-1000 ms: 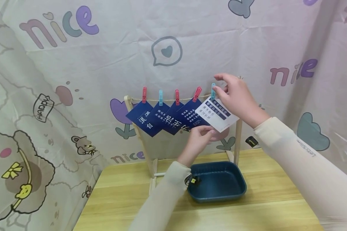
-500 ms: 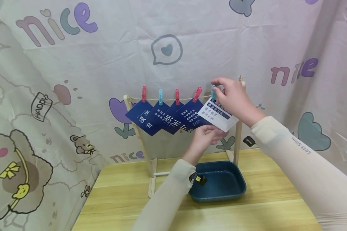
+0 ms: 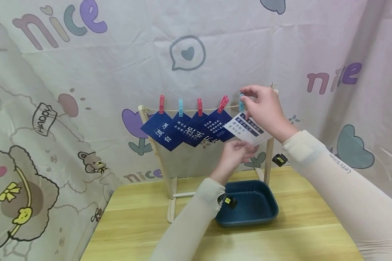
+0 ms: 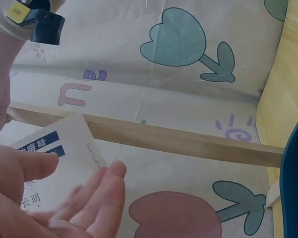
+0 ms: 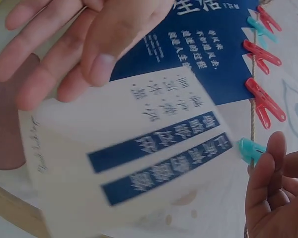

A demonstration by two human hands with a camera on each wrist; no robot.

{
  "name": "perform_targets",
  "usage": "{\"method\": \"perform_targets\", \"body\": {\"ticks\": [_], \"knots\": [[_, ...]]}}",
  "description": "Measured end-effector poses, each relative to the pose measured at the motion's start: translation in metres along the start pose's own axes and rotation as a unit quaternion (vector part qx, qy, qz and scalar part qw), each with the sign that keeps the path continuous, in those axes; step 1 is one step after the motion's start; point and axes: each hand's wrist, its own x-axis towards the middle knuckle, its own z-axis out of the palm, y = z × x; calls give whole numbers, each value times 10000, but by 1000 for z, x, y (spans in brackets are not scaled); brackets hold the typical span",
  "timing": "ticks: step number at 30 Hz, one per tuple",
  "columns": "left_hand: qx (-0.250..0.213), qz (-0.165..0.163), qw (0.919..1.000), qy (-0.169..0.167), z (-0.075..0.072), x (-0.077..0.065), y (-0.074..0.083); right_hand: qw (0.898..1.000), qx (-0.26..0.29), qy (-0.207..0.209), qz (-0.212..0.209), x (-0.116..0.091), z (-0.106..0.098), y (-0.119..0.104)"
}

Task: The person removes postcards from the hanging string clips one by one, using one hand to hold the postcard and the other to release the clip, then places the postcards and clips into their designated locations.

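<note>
My right hand (image 3: 266, 110) pinches a light-blue clothespin (image 3: 241, 103) at the right end of a thin rope (image 3: 212, 109). Just below the pin is a white card (image 3: 236, 127) with dark blue bands and writing; in the right wrist view its blurred corner stands apart from the clothespin (image 5: 248, 150). My left hand (image 3: 233, 156) is at the card's lower edge, its fingers fairly straight, not curled round it. The left wrist view shows the thumb and fingers of the left hand (image 4: 89, 210) spread in front of the card (image 4: 72, 131).
Several dark blue cards (image 3: 163, 132) hang overlapping to the left on red and light-blue clothespins. A wooden frame (image 3: 164, 170) carries the rope above a wood-grain table (image 3: 134, 217). Below my left hand sits a dark blue basin (image 3: 271, 217). A printed cloth (image 3: 150, 72) hangs behind.
The white card's top corner has dropped from the clothespin to a little below it. My left hand has shifted slightly right along its lower edge; the right hand keeps its place at the pin.
</note>
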Motion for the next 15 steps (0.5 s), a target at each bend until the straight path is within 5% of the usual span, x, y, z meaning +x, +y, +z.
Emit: {"method": "perform_targets", "body": {"ticks": [6, 15], "knots": [[-11, -79, 9998, 160, 2, 2, -4, 10000, -22, 21, -62, -1, -1, 0], [-1028, 16, 9947, -44, 9, 5, -6, 10000, -69, -22, -60, -4, -3, 0]]}}
